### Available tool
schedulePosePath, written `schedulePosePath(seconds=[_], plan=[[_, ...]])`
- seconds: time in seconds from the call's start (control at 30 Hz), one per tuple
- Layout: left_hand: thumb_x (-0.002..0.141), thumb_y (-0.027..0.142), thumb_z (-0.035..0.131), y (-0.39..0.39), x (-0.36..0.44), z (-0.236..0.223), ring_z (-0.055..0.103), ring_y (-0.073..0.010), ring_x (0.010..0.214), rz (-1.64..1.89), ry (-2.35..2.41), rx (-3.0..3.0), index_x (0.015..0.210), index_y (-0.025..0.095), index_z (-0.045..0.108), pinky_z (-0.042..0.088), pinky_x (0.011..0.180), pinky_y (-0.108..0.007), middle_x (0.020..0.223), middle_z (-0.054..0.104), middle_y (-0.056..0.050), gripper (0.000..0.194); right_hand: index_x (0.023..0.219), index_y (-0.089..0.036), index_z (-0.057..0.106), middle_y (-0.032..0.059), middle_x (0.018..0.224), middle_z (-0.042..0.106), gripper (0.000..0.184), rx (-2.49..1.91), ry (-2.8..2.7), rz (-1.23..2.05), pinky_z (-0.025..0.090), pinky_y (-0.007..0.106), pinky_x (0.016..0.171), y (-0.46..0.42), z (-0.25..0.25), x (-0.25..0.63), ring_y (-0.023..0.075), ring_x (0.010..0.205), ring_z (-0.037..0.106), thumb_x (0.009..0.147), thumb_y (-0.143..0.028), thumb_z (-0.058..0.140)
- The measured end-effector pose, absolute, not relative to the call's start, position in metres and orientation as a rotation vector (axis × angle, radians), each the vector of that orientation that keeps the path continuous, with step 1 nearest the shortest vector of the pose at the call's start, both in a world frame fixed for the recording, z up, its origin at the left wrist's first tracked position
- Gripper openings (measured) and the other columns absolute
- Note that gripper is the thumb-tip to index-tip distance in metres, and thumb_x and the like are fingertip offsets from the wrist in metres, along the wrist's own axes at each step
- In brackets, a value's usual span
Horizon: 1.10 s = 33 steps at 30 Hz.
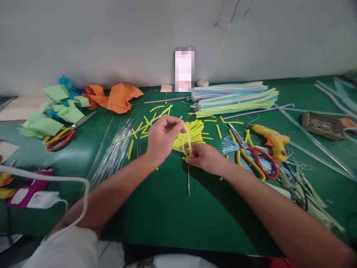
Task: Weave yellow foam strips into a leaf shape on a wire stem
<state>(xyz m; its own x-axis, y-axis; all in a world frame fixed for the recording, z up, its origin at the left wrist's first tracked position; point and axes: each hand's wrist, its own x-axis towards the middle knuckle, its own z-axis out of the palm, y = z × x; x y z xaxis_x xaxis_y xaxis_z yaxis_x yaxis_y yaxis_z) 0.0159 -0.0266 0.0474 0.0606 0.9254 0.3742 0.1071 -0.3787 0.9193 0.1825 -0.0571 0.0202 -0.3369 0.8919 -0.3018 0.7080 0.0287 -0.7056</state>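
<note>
Between my hands is a yellow pipe cleaner [189,138] bent into an upright loop. My left hand [164,134] pinches the top of the loop. At its base, the fingers of my right hand [205,158] are closed on the same loop. A thin silvery wire [188,185] hangs straight down beneath the right fingertips; its upper end is hidden. Behind the hands lies a pile of short cut yellow pieces [197,130], with several more strewn around. To the left are long silvery wires [115,152] in a loose bundle.
Red-and-yellow scissors [258,158] and a yellow glue gun [272,139] lie at right. Pastel pipe cleaner bundles [237,100] sit at the back, near a propped phone [184,70]. Crumpled orange paper [122,97] and more scissors [64,137] lie left. A white cable [55,178] crosses beside my left arm.
</note>
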Motion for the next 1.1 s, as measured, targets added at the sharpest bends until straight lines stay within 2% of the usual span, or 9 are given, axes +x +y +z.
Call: schedulePosePath(seconds=[0.1, 0.3, 0.4, 0.53, 0.6, 0.73, 0.87, 1.0, 1.1], plan=[[0.083, 0.025, 0.069, -0.020, 0.014, 0.043, 0.071, -0.0124, 0.067, 1.435, 1.102, 1.522, 0.084, 0.017, 0.065, 0.052, 0.053, -0.020, 0.070, 0.071, -0.001, 0.009, 0.115, -0.023, 0.061, -0.0051, 0.066, 0.059, 0.041, -1.629, -2.037, 1.203, 0.031, 0.025, 0.052, -0.056, 0.020, 0.183, 0.0118, 0.056, 0.051, 0.074, -0.022, 0.065], [0.082, 0.026, 0.070, -0.003, 0.011, 0.025, 0.070, -0.0110, 0.064, 1.486, 1.143, 1.363, 0.086, 0.016, 0.065, 0.050, 0.050, -0.019, 0.072, 0.071, -0.002, 0.012, 0.106, -0.023, 0.069, -0.0031, 0.068, 0.058, 0.032, -1.591, -2.016, 1.173, 0.034, 0.024, 0.055, -0.053, 0.020, 0.185, 0.0121, 0.060, 0.051, 0.076, -0.018, 0.058], [0.084, 0.026, 0.068, -0.001, 0.018, 0.019, 0.071, -0.0115, 0.067, 1.511, 1.146, 1.311, 0.089, 0.016, 0.063, 0.051, 0.051, -0.019, 0.074, 0.071, -0.002, 0.012, 0.113, -0.023, 0.070, -0.0028, 0.066, 0.056, 0.037, -1.554, -1.909, 1.245, 0.036, 0.025, 0.056, -0.050, 0.018, 0.186, 0.0123, 0.059, 0.050, 0.079, -0.023, 0.058], [0.087, 0.027, 0.066, -0.012, 0.030, 0.023, 0.072, -0.0123, 0.072, 1.480, 1.040, 1.435, 0.090, 0.017, 0.062, 0.054, 0.056, -0.020, 0.078, 0.072, -0.003, 0.012, 0.127, -0.021, 0.065, -0.0030, 0.066, 0.057, 0.049, -1.501, -1.746, 1.333, 0.035, 0.025, 0.055, -0.047, 0.013, 0.186, 0.0120, 0.057, 0.047, 0.079, -0.032, 0.063], [0.087, 0.028, 0.067, -0.020, 0.034, 0.029, 0.071, -0.0121, 0.071, 1.487, 0.985, 1.517, 0.088, 0.018, 0.062, 0.054, 0.055, -0.021, 0.078, 0.071, -0.002, 0.011, 0.122, -0.020, 0.067, -0.0026, 0.069, 0.059, 0.045, -1.429, -1.714, 1.400, 0.035, 0.025, 0.056, -0.046, 0.012, 0.188, 0.0116, 0.059, 0.047, 0.079, -0.033, 0.063], [0.086, 0.029, 0.068, -0.033, 0.034, 0.037, 0.069, -0.0106, 0.067, 1.524, 0.914, 1.632, 0.088, 0.019, 0.064, 0.056, 0.057, -0.022, 0.080, 0.071, -0.001, 0.011, 0.097, -0.017, 0.072, -0.0021, 0.070, 0.060, 0.027, -1.302, -1.758, 1.507, 0.034, 0.025, 0.058, -0.043, 0.014, 0.190, 0.0107, 0.060, 0.046, 0.079, -0.035, 0.061], [0.088, 0.030, 0.067, -0.037, 0.032, 0.037, 0.070, -0.0106, 0.068, 1.529, 0.916, 1.706, 0.089, 0.019, 0.065, 0.057, 0.061, -0.023, 0.085, 0.071, -0.002, 0.011, 0.075, -0.018, 0.065, -0.0039, 0.061, 0.053, 0.017, -1.343, -1.812, 1.483, 0.032, 0.025, 0.054, -0.042, 0.016, 0.191, 0.0095, 0.053, 0.041, 0.080, -0.032, 0.058], [0.087, 0.029, 0.068, -0.037, 0.032, 0.038, 0.070, -0.0105, 0.068, 1.517, 0.895, 1.681, 0.088, 0.019, 0.065, 0.057, 0.060, -0.022, 0.083, 0.071, -0.001, 0.010, 0.080, -0.018, 0.066, -0.0028, 0.064, 0.057, 0.012, -1.311, -1.879, 1.446, 0.035, 0.026, 0.057, -0.044, 0.017, 0.190, 0.0116, 0.059, 0.047, 0.077, -0.030, 0.061], [0.087, 0.029, 0.069, -0.037, 0.032, 0.041, 0.069, -0.0106, 0.066, 1.484, 0.865, 1.643, 0.087, 0.019, 0.065, 0.056, 0.058, -0.022, 0.079, 0.070, -0.001, 0.011, 0.088, -0.019, 0.069, -0.0014, 0.070, 0.063, 0.018, -1.309, -1.906, 1.432, 0.038, 0.027, 0.062, -0.044, 0.018, 0.190, 0.0138, 0.065, 0.052, 0.077, -0.032, 0.064]])
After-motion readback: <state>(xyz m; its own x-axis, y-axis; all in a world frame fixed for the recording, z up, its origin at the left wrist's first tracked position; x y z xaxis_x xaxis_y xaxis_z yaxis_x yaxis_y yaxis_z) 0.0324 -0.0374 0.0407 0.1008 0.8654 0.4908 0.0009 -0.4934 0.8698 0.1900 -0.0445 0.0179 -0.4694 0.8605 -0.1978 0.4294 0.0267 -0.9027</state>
